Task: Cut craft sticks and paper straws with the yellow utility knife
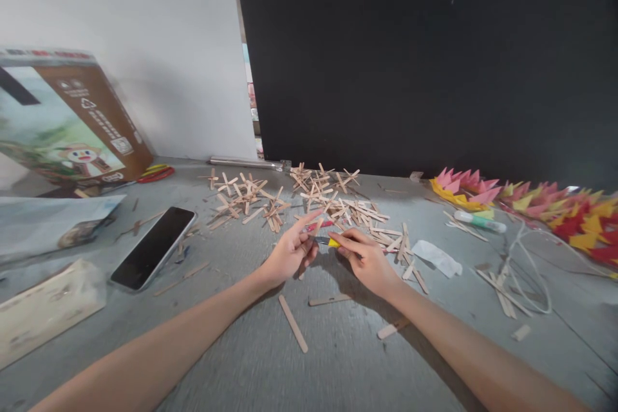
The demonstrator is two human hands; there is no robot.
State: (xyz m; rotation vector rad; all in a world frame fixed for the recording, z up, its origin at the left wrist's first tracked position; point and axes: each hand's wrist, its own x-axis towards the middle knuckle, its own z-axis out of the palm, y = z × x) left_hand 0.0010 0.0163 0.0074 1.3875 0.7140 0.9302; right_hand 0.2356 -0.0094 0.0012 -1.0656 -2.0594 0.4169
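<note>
My left hand (pixel 291 252) pinches a wooden craft stick (pixel 317 227) that points up and away from me, its lower end showing under the fingers. In my right hand (pixel 363 257) is a yellow-handled craft knife (pixel 333 243), with its blade against or very close to the stick beside my left thumb. Below the hands lie a loose craft stick (pixel 293 324) and another stick (pixel 330 300). A third stick (pixel 393 328) is partly under my right forearm. Beyond the hands spreads a heap of craft sticks (pixel 318 190), many crossed over each other.
A dark phone (pixel 153 248) lies on the left, near a printed carton (pixel 72 122) and a plastic packet (pixel 53 309). To the right are a white tissue (pixel 437 257), a glue stick (pixel 480 221), a white cable (pixel 519 264) and folded paper pieces (pixel 579 219). A black panel (pixel 425 64) stands behind.
</note>
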